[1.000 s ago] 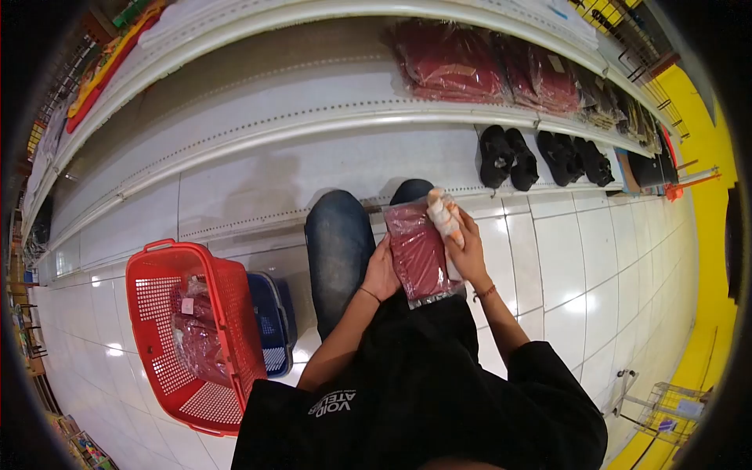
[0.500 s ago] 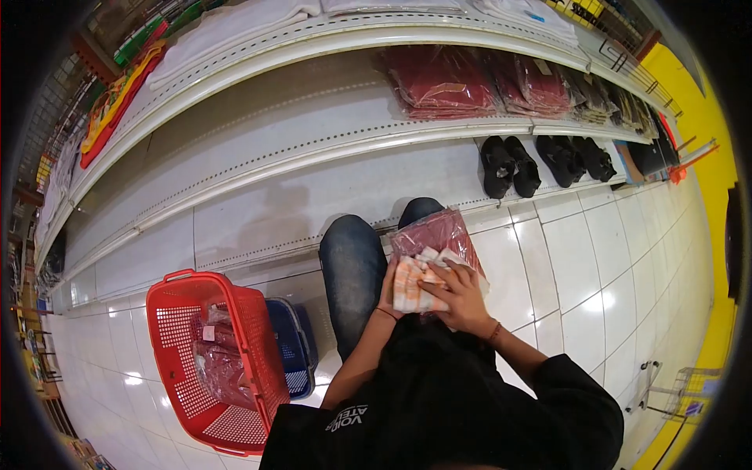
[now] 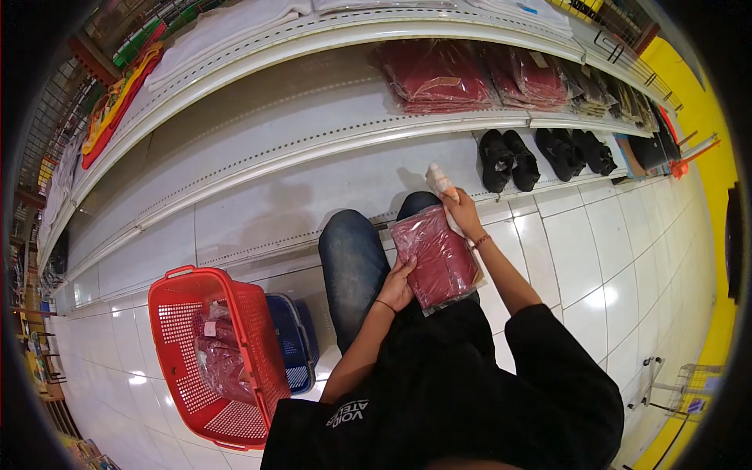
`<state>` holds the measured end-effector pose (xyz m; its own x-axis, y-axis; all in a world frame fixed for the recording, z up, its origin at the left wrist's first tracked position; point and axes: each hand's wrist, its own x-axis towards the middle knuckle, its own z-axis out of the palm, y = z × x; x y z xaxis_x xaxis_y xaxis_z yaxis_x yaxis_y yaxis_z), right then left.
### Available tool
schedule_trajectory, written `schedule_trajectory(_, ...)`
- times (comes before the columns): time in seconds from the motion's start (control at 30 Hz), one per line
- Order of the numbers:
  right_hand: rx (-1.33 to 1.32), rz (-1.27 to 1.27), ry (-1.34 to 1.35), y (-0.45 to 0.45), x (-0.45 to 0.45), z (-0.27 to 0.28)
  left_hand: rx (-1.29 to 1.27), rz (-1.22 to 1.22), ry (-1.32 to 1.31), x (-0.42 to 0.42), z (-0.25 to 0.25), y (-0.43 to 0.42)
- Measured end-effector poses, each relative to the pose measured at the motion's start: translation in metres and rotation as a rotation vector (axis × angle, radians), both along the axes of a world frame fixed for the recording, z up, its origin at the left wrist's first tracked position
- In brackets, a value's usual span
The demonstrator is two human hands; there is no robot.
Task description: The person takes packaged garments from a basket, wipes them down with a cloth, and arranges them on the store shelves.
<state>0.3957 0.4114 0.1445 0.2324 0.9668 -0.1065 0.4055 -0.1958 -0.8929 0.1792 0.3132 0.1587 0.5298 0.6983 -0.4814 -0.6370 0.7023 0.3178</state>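
Presently, packet (image 3: 440,265): the work on it looks under way rather than finished, since it lies over the lap in the left hand's grip, its far right side close by the right hand.
Red basket (image 3: 260,325): left of the left hand, past a blue basket (image 3: 298,345); the bagged clothes (image 3: 221,362) inside are probably gathered already, though nothing shows whether each has been handled.
Shelf stacks (image 3: 436,77): ahead of the right hand, more wrapped bundles; whether any are left to handle cannot be told.
Left hand (image 3: 398,287): pinching the packet at its near left edge, thumb on the upper face, other fingers mostly hidden; forearm angled forward and inward.
Right hand (image 3: 464,213): wrapped round the cloth (image 3: 440,180), whose pale end pokes out ahead of the fingers; forearm slants forward and inward. Whether it also touches the packet is unclear.
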Motion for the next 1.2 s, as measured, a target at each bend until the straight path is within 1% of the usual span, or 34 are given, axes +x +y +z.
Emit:
schedule_trajectory(0.03, -0.003, 0.000, 0.001, -0.001, -0.004, 0.001, -0.003, 0.000, 0.001, 0.000, -0.002, 0.000)
schedule_trajectory(0.1, 0.433, 0.007, -0.445, -0.010, -0.018, 0.010, 0.029, -0.017, -0.079, 0.000, -0.008, -0.001)
schedule_trajectory(0.13, 0.453, 0.036, -0.460, -0.025, -0.029, 0.025, 0.022, -0.013, -0.078, 0.000, -0.011, -0.001)
schedule_trajectory(0.2, 0.327, 0.151, -0.724, -0.064, -0.054, 0.057, 0.037, 0.002, -0.029, 0.001, -0.018, -0.003)
schedule_trajectory(0.23, 0.354, 0.225, -0.753, -0.081, -0.061, 0.065, 0.033, 0.000, -0.029, 0.001, -0.026, -0.003)
schedule_trajectory(0.27, 0.377, 0.301, -0.779, -0.099, -0.066, 0.071, 0.112, -0.013, -0.017, -0.001, -0.036, -0.006)
schedule_trajectory(0.3, 0.367, 0.301, -0.776, -0.116, -0.069, 0.080, 0.189, -0.026, -0.003, -0.002, -0.043, -0.009)
schedule_trajectory(0.33, 0.356, 0.372, -0.785, -0.132, -0.070, 0.090, 0.142, 0.061, -0.073, 0.002, -0.008, -0.006)
schedule_trajectory(0.37, 0.346, 0.442, -0.793, -0.143, -0.069, 0.093, 0.034, -0.039, 0.009, -0.004, -0.012, -0.009)
schedule_trajectory(0.43, 0.314, 0.459, -0.786, -0.150, -0.055, 0.085, 0.193, -0.031, 0.045, -0.002, -0.014, -0.011)
schedule_trajectory(0.47, 0.292, 0.359, -0.679, -0.146, -0.047, 0.077, 0.267, -0.032, 0.042, 0.000, -0.012, -0.007)
schedule_trajectory(0.5, 0.274, 0.259, -0.574, -0.139, -0.039, 0.069, 0.226, -0.030, 0.058, 0.003, -0.010, -0.005)
schedule_trajectory(0.57, 0.437, 0.066, -0.456, -0.108, -0.020, 0.043, 0.200, -0.028, 0.089, 0.003, 0.000, -0.005)
schedule_trajectory(0.6, 0.443, 0.001, -0.431, -0.089, -0.011, 0.045, 0.196, -0.030, 0.083, 0.003, 0.000, -0.006)
schedule_trajectory(0.67, 0.437, -0.149, -0.571, -0.045, 0.011, 0.025, 0.188, -0.050, 0.072, 0.002, -0.006, -0.004)
schedule_trajectory(0.7, 0.478, -0.165, -0.639, -0.023, 0.025, 0.008, 0.166, -0.072, 0.063, 0.001, -0.008, -0.003)
schedule_trajectory(0.77, 0.378, -0.191, -0.720, 0.008, 0.031, 0.001, 0.156, -0.101, 0.043, -0.002, -0.007, -0.003)
schedule_trajectory(0.8, 0.386, -0.191, -0.717, 0.018, 0.031, -0.002, 0.165, -0.092, 0.055, -0.001, -0.006, -0.004)
schedule_trajectory(0.87, 0.463, -0.182, -0.892, 0.035, 0.024, 0.009, 0.147, -0.080, 0.070, -0.001, 0.000, -0.003)
schedule_trajectory(0.9, 0.467, -0.184, -0.893, 0.043, 0.024, 0.016, 0.152, -0.080, 0.070, -0.001, 0.002, -0.002)
schedule_trajectory(0.97, 0.846, -0.261, -0.618, 0.051, 0.005, 0.084, 0.151, -0.074, 0.083, 0.000, 0.004, -0.003)
schedule_trajectory(1.03, 0.989, -0.238, -0.589, 0.064, -0.005, 0.137, 0.165, -0.087, 0.043, 0.000, -0.002, -0.001)
schedule_trajectory(1.1, 1.063, -0.075, -0.710, 0.084, -0.007, 0.175, 0.180, -0.101, 0.010, 0.000, -0.008, -0.003)
schedule_trajectory(1.13, 1.062, -0.078, -0.709, 0.098, 0.000, 0.175, 0.192, -0.091, 0.009, 0.000, -0.010, -0.005)
schedule_trajectory(1.2, 1.002, 0.176, -0.800, 0.127, 0.007, 0.173, 0.215, -0.072, 0.013, -0.001, -0.009, -0.002)
